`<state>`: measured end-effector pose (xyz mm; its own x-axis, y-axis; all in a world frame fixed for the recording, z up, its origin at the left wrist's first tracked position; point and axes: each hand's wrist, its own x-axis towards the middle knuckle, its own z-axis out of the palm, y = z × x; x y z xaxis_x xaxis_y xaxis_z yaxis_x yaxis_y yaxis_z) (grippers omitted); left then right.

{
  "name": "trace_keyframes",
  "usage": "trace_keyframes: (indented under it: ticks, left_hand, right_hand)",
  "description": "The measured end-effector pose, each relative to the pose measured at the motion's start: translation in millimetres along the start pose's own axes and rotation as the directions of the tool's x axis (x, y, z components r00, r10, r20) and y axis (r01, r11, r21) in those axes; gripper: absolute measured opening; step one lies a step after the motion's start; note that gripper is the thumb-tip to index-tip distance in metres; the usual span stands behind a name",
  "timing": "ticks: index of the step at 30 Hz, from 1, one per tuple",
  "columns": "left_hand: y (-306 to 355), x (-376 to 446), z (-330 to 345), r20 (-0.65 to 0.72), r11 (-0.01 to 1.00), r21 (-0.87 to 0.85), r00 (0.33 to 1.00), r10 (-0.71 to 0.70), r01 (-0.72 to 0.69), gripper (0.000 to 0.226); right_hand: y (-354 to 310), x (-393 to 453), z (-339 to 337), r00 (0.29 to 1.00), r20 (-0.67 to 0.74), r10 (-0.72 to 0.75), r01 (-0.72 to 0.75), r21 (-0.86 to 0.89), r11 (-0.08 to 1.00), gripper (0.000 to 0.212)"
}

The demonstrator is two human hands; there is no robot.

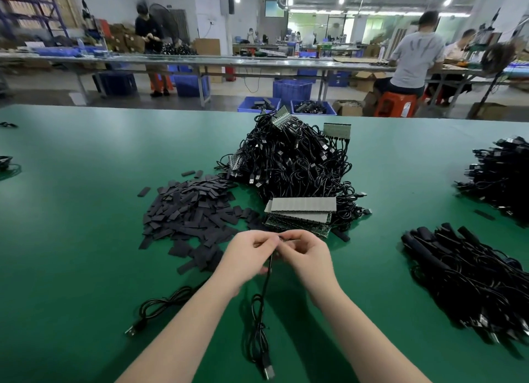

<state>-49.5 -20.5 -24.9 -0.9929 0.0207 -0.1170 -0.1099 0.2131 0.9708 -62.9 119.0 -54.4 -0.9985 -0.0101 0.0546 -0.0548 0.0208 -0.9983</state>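
My left hand (249, 256) and my right hand (307, 254) meet above the green table (86, 211), fingers curled. Together they pinch the top end of a thin black USB cable (262, 311) and a small part fixed to it, mostly hidden by the fingers. The cable hangs down between my forearms, loops on the table and ends in a USB plug (268, 371) near the front edge. Just beyond my hands lies a stack of green circuit board strips (300, 214) with grey backing.
A big heap of black USB cables (292, 159) rises at the centre. Flat black sleeve pieces (189, 214) lie piled on the left. A second loose cable (160, 305) lies front left. Finished sleeved cables (469, 274) and another cable pile (501, 173) sit right. People work at benches behind.
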Motion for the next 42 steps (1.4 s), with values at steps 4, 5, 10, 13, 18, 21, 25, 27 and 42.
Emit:
trace_keyframes:
  ticks: [4, 5, 10, 13, 18, 21, 25, 27, 42]
  left_hand:
    - [-9.6, 4.6, -9.1, -0.071, 0.981, -0.129, 0.985, -0.156, 0.146, 0.018]
    - [-12.2, 5.5, -13.8, -0.098, 0.971, -0.177, 0.979, -0.179, 0.16, 0.016]
    - [-15.8, 9.1, -44.0, -0.412, 0.986, 0.12, 0.909, -0.059, 0.118, 0.01]
    - [-8.1, 11.3, -57.5, -0.45, 0.966, 0.246, 0.892, 0.041, 0.08, 0.009]
    - [13.2, 10.2, -66.8, -0.529, 0.801, 0.599, 0.741, 0.413, -0.018, 0.017]
    - [19.4, 3.4, -43.1, -0.432, 0.695, 0.69, 0.655, 0.62, -0.202, 0.021]
    - [-9.2, 2.1, 2.2, -0.261, 0.722, 0.619, 0.786, 0.561, -0.309, 0.022]
    - [-29.3, 3.9, 19.6, -0.217, 0.77, 0.553, 0.837, 0.502, -0.318, 0.024]
    - [-57.5, 7.0, 27.8, -0.175, 0.88, 0.339, 0.897, 0.406, -0.333, 0.031]
  right_hand:
    - [4.3, 5.5, 18.0, 0.998, -0.018, -0.065, 0.058, -0.271, 0.961, 0.013]
    - [5.2, 6.8, 22.6, 0.997, -0.004, -0.083, 0.077, -0.331, 0.941, 0.018]
    - [15.1, 24.6, 38.5, 0.897, 0.424, -0.124, 0.435, -0.802, 0.409, 0.04]
    - [9.6, 33.6, 45.4, 0.871, 0.488, -0.053, 0.48, -0.823, 0.302, 0.033]
    - [3.9, 44.0, 49.5, 0.926, 0.376, 0.031, 0.329, -0.844, 0.423, 0.033]
    - [6.2, 39.7, 44.1, 0.947, 0.318, 0.05, 0.243, -0.807, 0.538, 0.027]
    - [9.5, 27.1, 24.3, 0.985, 0.158, -0.069, 0.155, -0.632, 0.76, 0.005]
    - [13.5, 18.8, 8.1, 0.996, 0.03, -0.086, 0.089, -0.494, 0.865, 0.015]
    - [29.6, -2.8, -32.6, 0.988, -0.156, 0.017, -0.011, 0.044, 0.999, 0.008]
